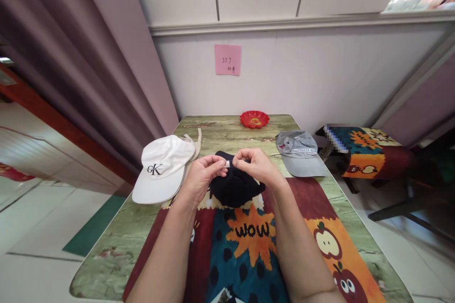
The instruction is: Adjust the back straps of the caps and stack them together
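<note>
A black cap lies on the table in front of me, under both hands. My left hand pinches a small pale piece at the cap's upper edge, perhaps a strap end or buckle. Close beside it, the fingers of my right hand are pressed together at the same edge; what they grip is hidden. To the left sits a white cap with dark letters on its front and its strap hanging loose. A grey cap rests to the right, brim toward me.
At the back of the table stands a red scalloped dish. A colourful cloth runs under the black cap. The pink note is stuck on the wall behind. A cloth-covered stool stands off to the right.
</note>
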`<state>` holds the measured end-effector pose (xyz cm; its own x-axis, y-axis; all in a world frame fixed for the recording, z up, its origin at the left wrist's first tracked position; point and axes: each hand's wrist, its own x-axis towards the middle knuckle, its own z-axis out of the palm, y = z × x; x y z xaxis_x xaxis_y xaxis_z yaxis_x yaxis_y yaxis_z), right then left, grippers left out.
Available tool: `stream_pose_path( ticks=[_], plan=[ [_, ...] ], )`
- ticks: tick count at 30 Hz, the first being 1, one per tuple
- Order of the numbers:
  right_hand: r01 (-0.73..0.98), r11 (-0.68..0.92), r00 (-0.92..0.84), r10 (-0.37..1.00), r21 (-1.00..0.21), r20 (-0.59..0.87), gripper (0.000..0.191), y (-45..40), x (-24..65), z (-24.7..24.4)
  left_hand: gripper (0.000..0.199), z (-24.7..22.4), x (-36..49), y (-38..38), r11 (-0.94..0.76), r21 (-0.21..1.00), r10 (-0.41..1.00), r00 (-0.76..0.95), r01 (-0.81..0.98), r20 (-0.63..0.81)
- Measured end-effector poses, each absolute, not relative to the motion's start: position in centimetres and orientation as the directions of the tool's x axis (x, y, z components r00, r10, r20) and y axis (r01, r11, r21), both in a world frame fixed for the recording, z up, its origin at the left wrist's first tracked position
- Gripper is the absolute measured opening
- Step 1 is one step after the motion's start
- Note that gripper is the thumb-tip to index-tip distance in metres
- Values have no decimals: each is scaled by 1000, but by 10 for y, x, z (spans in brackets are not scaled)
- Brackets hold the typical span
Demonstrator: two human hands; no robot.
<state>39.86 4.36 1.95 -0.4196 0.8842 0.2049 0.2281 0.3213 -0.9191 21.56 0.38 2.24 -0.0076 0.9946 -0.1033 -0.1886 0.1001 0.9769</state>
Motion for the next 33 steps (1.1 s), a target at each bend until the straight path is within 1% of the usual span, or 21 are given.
stream_pose_path(
  ticks=[6,10,14,20,26,33],
  plan=[
    [177,317,-385,894,-932,231,14,43,396,18,28,28,220,0,83,977,996,-24,-197,-89],
    [131,300,-400,888,-945,227,13,44,394,17,32,31,222,-2,94,975,994,-36,-200,-103],
    [155,305,-412,885,-940,219,13,45,394,14,31,32,222,-4,97,974,994,-22,-205,-104],
    [139,298,-431,877,-944,214,12,46,395,13,31,30,222,-1,94,978,994,-32,-185,-102],
    [169,322,-415,881,-931,230,12,47,397,14,30,30,224,0,93,976,995,-6,-197,-96],
    [129,302,-429,876,-945,222,12,47,396,13,30,25,222,0,96,978,995,-18,-186,-101]
  ],
)
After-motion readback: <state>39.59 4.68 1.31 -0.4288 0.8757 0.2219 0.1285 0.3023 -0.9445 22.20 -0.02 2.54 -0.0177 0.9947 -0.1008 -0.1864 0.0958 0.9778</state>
